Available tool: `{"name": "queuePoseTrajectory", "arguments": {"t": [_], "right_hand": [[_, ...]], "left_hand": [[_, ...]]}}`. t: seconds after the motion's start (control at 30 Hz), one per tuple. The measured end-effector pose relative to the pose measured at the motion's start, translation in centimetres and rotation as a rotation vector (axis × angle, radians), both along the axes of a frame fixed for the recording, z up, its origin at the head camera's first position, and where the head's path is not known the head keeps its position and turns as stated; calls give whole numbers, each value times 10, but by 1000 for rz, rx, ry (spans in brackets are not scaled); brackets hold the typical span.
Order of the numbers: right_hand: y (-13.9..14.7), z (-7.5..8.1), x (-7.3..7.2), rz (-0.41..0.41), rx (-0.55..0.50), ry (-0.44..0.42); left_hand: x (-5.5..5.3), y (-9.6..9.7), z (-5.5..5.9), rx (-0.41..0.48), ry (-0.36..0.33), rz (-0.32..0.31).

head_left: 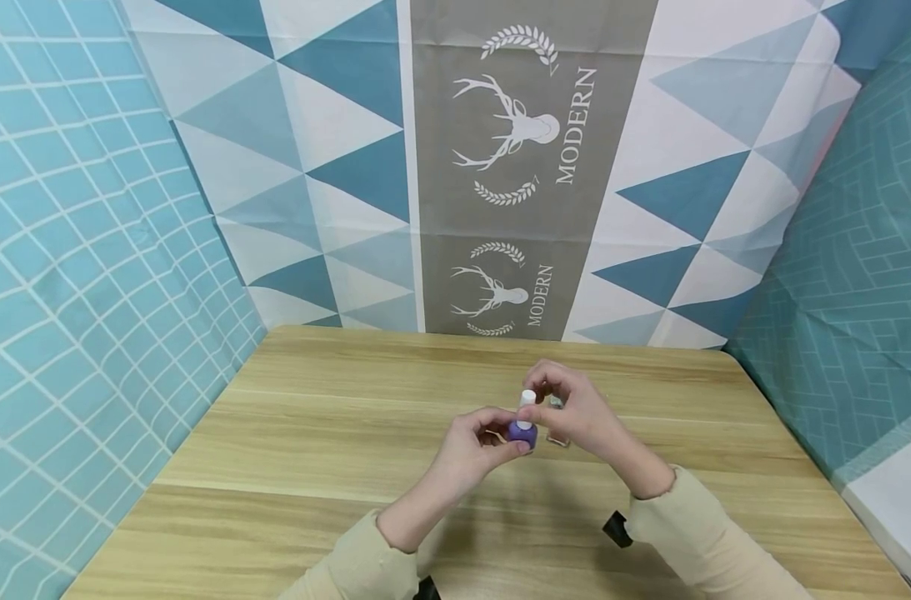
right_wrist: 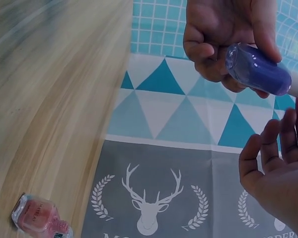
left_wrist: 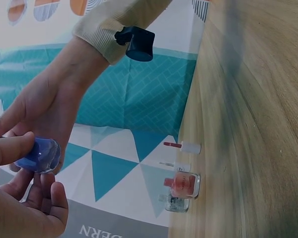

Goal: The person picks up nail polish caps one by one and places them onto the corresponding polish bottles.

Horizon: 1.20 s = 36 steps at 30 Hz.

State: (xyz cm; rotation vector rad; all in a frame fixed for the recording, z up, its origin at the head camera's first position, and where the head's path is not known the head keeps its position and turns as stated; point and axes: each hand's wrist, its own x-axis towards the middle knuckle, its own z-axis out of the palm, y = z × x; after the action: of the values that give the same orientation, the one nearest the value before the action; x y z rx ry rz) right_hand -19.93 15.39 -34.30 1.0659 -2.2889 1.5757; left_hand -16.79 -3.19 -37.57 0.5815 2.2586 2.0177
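Observation:
A nail polish bottle (head_left: 523, 434) with purple-blue polish is held upright above the table by my left hand (head_left: 466, 446), thumb on one side and fingers on the other. My right hand (head_left: 586, 417) pinches its tall white cap (head_left: 528, 398) between thumb and fingers. The cap sits on the bottle's neck in the right wrist view, where the bottle (right_wrist: 260, 69) looks tilted. Just behind the hands, a pink nail polish bottle (left_wrist: 185, 184) stands uncapped beside a clear one (left_wrist: 176, 203), also uncapped.
Close to those bottles, a white cap with a pink-coated brush (left_wrist: 190, 148) and another cap with a pale brush (left_wrist: 181, 167) stand brush-up on the wooden table (head_left: 312, 408). Patterned cloths (head_left: 350, 167) hang behind the table and at both sides.

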Motion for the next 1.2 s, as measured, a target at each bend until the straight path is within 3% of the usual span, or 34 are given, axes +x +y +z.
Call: {"name": "queuePoseTrajectory", "arguments": {"t": [0.27, 0.47, 0.7, 0.77, 1.03, 1.2], "right_hand": [[4, -2, 3, 76, 27, -45], [6, 0, 4, 128, 58, 4], [6, -1, 2, 145, 68, 68], [6, -1, 2, 134, 57, 64], [3, -1, 4, 52, 30, 17], [3, -2, 3, 25, 11, -12]], "left_hand": [[-3, 0, -2, -61, 11, 25], [-1, -2, 0, -52, 19, 11], [15, -3, 29, -76, 41, -2], [16, -3, 31, -81, 38, 1], [17, -3, 28, -59, 30, 15], [7, -1, 12, -69, 18, 14]]}}
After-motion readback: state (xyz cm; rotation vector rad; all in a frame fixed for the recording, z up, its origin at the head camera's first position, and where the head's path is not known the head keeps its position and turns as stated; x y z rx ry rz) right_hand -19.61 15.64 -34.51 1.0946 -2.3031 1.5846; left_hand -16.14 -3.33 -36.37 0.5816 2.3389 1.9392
